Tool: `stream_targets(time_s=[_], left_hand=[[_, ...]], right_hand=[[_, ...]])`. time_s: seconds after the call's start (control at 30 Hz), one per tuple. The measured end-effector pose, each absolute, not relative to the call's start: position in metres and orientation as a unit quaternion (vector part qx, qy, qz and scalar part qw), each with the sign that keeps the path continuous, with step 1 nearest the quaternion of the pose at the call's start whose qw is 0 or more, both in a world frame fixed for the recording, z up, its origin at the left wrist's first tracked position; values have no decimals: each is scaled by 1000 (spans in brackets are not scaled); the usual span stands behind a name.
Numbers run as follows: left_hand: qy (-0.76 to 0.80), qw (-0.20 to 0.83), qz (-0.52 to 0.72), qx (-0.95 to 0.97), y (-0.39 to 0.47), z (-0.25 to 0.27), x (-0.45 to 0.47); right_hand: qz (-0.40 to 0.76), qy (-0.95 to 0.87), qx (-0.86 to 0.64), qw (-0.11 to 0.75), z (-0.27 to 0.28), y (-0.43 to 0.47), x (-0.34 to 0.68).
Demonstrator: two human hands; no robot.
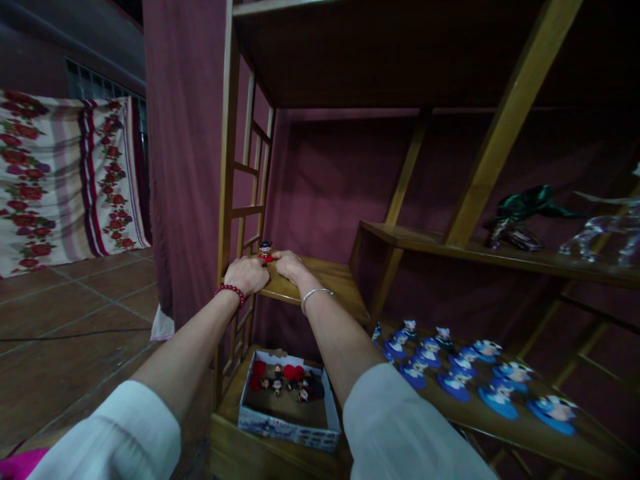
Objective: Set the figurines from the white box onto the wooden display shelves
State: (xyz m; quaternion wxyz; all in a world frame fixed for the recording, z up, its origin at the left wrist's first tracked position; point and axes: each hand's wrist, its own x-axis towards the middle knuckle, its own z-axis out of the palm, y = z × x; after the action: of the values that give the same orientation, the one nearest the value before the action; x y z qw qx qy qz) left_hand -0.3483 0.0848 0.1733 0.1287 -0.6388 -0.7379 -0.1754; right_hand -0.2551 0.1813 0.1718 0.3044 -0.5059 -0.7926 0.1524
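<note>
A small figurine (265, 249) with black hair and a red base stands upright on a wooden shelf (330, 283) at the rack's left end. My left hand (247, 274), wearing a red bead bracelet, is closed at the figurine's left side, fingers at its base. From the right, my right hand (290, 265), with a silver bangle, pinches at the same base. Below, a cardboard box (287, 430) holds several similar small figurines (277, 387) and red heart-shaped pieces (293, 372). My hands partly hide the base and the fingertips.
Several blue-based figurines (455, 383) stand on the lower right shelf. A dark green ornament (525, 210) and a clear glass animal (607, 230) sit higher on the right. A wooden lattice side (246, 167) rises beside my left hand; a purple curtain (187, 167) hangs left of it.
</note>
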Motion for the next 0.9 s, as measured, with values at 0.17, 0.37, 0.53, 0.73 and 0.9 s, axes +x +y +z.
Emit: stream_targets(time_s=[0.17,0.37,0.53,0.73,0.9], left_hand=[[-736,124,-171,-643,84,175,-348],[-738,122,-166,-643,84,176,-348],[-739,123,-173,-640,85,175,-349],[-738,118,-188,-637,87,174,-350],[-734,121,-193,-639,88,172,-351]], right_hand=[[142,-792,-505,311,171,182,-255],[131,-789,-511,315,169,183,-257],[126,-794,-506,312,168,186,-257],[122,-796,-507,307,168,187,-256],[130,-795,-508,306,169,187,-256]])
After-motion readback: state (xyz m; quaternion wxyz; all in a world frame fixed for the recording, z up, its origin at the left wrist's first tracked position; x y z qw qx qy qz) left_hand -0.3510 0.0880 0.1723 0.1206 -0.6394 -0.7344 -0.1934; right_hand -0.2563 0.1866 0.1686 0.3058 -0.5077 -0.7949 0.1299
